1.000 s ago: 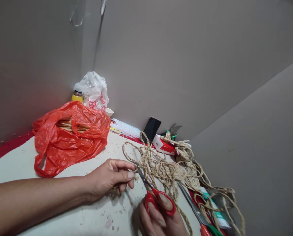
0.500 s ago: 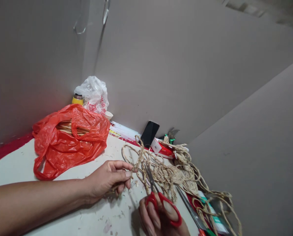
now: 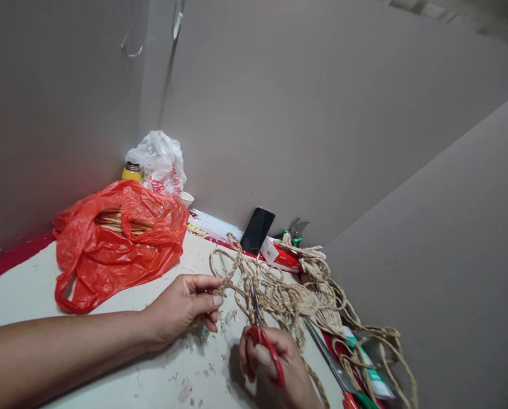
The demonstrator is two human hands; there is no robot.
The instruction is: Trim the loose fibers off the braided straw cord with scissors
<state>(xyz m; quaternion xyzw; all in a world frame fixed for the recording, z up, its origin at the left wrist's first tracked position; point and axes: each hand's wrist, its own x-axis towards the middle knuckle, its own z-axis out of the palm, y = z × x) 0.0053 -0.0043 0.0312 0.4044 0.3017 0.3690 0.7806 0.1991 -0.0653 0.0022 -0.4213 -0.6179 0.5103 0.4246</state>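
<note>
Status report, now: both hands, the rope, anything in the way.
Left hand pinching braided rope. Right hand gripping red scissors, blades at the rope. Loose coils crowd the cut; red bag lies apart, left.

R hand [image 3: 275, 369] cut off btm edge; yellow bottle [image 3: 131, 171] half hidden (behind white bag [image 3: 160, 162]).

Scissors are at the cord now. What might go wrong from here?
The blades of the red-handled scissors in the right hand sit close to the left hand's fingertips pinching the tan braided cord; a nick seems possible.
The cord runs into a loose tangle of loops, so the wrong strand might get cut.
A tug on it might topple the black phone propped against the wall.
</note>
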